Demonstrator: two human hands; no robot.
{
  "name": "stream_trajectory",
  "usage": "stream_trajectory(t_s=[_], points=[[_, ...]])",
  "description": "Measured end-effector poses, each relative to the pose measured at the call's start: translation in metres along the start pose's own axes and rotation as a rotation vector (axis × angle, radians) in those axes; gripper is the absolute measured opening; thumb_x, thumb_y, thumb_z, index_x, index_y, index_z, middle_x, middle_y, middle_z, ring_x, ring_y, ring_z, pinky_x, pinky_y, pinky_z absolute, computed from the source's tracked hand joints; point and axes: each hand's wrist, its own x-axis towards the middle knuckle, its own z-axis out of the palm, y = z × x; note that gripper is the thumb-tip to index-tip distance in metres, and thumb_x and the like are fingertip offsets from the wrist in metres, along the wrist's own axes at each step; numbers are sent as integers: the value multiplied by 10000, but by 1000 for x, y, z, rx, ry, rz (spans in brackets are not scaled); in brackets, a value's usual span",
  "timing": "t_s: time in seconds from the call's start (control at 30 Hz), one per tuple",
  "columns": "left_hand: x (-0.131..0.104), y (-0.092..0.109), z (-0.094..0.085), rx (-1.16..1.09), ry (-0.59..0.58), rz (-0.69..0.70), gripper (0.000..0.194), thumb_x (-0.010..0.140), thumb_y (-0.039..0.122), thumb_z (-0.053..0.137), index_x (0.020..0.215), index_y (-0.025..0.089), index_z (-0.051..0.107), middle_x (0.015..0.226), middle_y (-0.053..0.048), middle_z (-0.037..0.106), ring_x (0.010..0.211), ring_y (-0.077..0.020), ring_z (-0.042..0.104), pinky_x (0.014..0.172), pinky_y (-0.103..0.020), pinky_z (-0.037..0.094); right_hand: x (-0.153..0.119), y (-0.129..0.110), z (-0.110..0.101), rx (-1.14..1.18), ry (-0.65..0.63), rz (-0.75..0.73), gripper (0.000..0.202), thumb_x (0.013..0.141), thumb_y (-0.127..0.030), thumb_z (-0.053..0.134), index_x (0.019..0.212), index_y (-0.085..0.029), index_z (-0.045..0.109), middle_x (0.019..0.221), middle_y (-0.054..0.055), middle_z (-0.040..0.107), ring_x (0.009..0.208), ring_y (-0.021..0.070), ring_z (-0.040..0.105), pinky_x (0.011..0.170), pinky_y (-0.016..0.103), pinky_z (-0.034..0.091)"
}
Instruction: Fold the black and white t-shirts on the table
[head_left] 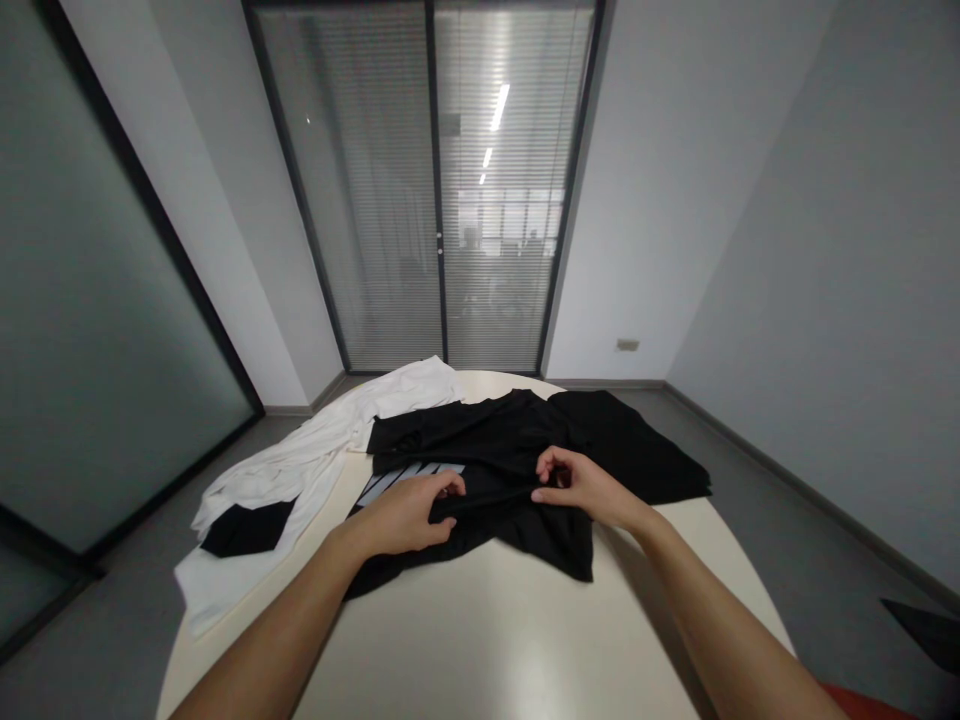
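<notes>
A black T-shirt (487, 440) with a grey-and-white striped print lies rumpled across the middle of the table. Over its near left part is my left hand (409, 512), its fingers curved and the thumb held apart from them. My right hand (585, 488) hovers at or just above the shirt's right side, with a gap between thumb and bent fingers. Neither hand shows cloth pinched in it. Whether the fingertips touch the fabric I cannot tell.
White clothing (300, 455) is spread along the left edge of the round cream table (525, 640), with a black patch (249, 528) on it. A folded black garment (637, 445) lies at the right. Behind stands a glass partition (495, 290) with blinds.
</notes>
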Motion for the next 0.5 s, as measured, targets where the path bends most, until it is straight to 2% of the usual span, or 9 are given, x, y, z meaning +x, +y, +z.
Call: stream_trajectory(t_s=[0.07,0.17,0.27,0.4,0.5], points=[[1,0,-1,44,24,7,174,811,232,593,982,260,614,944,14,692,871,-190,645,788,-279,471,-3,-3,-1,27,-70,17,434,708,-473,843,950,-195,613,904,3,597,803,146,544,715,271,415],[2,-1,0,44,44,50,111,814,192,577,908,244,601,919,16,683,854,-178,632,801,-275,459,-4,-7,0,21,-115,2,396,761,-503,796,943,-193,632,888,4,596,822,152,546,742,280,416],[3,-3,2,17,66,84,132,813,168,595,920,245,587,962,12,677,887,-181,634,836,-283,459,-3,-5,0,-6,-70,-30,359,811,-521,743,896,-192,627,840,-5,584,759,137,516,698,275,394],[5,-7,3,-10,87,139,135,843,110,555,873,237,587,1021,-4,650,950,-175,638,877,-281,458,1,6,-2,-4,-36,-17,356,830,-526,719,929,-194,638,713,-28,542,643,122,457,617,270,362],[5,-13,4,5,88,124,115,860,141,593,910,243,611,1046,-8,638,977,-181,632,892,-285,460,1,8,-4,18,-65,-59,351,822,-526,723,882,-186,664,893,31,639,760,151,541,730,299,434]])
